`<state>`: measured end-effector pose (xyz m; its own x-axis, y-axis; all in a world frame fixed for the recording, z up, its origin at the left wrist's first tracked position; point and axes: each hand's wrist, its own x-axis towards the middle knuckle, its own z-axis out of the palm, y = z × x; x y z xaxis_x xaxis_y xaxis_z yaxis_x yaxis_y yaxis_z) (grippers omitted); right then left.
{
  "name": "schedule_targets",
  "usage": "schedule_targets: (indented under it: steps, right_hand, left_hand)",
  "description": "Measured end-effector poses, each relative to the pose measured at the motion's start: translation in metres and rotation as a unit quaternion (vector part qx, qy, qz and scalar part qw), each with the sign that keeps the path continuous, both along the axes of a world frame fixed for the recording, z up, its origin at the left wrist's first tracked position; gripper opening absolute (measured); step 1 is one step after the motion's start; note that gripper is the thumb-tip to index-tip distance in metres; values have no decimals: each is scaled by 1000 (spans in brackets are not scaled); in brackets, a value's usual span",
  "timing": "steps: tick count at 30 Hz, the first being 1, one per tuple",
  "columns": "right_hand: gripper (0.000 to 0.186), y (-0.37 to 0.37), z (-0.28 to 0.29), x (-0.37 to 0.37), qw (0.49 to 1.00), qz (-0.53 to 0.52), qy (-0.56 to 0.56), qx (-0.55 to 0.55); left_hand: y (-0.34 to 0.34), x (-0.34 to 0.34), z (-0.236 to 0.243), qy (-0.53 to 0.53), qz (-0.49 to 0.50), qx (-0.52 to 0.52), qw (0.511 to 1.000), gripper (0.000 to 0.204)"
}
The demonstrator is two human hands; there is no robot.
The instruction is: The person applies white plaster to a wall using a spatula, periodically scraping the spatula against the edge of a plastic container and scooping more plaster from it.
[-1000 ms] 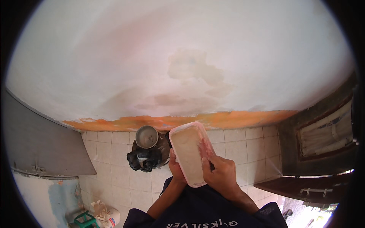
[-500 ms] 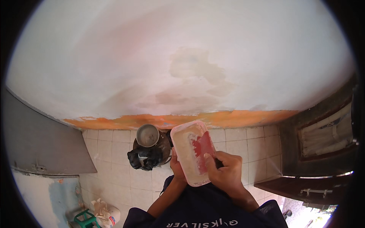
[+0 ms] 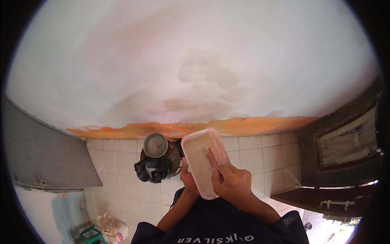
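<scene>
Head view showed the left hand (image 3: 188,179) holding up a pink box-shaped tub (image 3: 220,148) by its side, with wet beige paste (image 3: 198,168) inside. The right hand (image 3: 233,181) had its grip tight around a thin red scraper (image 3: 213,158), down at the paste. A round grey bowl (image 3: 145,145) was left of the tub.

White lettering (image 3: 215,239) on navy shirt (image 3: 219,219)

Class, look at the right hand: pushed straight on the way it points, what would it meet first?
Likely the pale paste in the pink tray, though how high the right hand sits is unclear.
</scene>
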<state>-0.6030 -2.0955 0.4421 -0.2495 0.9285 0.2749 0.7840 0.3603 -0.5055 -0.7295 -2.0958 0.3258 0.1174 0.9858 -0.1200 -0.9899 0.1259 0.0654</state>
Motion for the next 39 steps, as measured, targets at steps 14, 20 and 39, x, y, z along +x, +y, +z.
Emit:
schedule_targets:
  steps: [14, 20, 39]
  right_hand:
    - [10, 1, 5, 7, 994, -13, 105, -5]
    - [9, 0, 7, 5, 995, 1, 98, 5]
    - [15, -2, 14, 8, 995, -17, 101, -2]
  left_hand:
    - [5, -2, 8, -13, -1, 16, 1000, 58]
    - [3, -1, -5, -7, -4, -11, 1000, 58]
    - [1, 1, -2, 7, -5, -20, 1000, 54]
